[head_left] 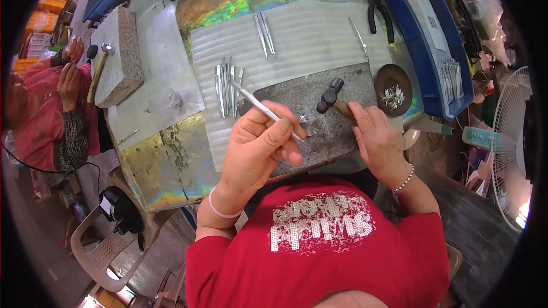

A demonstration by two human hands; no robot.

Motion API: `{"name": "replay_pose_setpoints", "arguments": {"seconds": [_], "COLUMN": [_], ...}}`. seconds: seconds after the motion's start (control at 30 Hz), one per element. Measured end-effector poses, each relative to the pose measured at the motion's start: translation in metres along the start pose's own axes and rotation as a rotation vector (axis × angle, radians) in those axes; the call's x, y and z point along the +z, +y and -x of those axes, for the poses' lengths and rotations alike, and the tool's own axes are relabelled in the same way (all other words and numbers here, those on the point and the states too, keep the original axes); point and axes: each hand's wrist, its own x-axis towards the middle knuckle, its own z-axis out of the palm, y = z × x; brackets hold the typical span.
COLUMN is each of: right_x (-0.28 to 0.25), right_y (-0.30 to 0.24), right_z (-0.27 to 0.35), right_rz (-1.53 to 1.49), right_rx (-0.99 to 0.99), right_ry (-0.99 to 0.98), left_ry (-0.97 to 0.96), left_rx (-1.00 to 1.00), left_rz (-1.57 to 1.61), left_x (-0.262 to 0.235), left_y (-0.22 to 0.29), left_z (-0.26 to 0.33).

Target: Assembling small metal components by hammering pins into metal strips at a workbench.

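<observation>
My left hand (260, 145) pinches a thin metal rod (260, 105) that slants from upper left down to lower right, its tip on a small shiny piece (311, 124) on the stone slab (297, 94). My right hand (377, 137) grips a hammer (331, 96) by its handle, head pointing up-left, just beside that piece.

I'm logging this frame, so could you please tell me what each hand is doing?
Left hand: closed on a metal rod.
Right hand: closed on a hammer.
</observation>
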Motion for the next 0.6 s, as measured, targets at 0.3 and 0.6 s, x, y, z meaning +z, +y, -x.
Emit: {"name": "replay_pose_setpoints", "arguments": {"seconds": [0.3, 0.6], "right_x": [-0.020, 0.043], "right_y": [0.063, 0.132], "right_z": [-0.082, -0.172], "right_rz": [-0.246, 0.242], "right_rx": [0.082, 0.271], "right_ry": [0.078, -0.006], "left_ry": [0.031, 0.050], "left_rx": [0.103, 0.103], "left_rz": [-0.406, -0.538], "left_x": [0.009, 0.018], "left_y": [0.001, -0.001], "left_z": [0.008, 0.008]}}
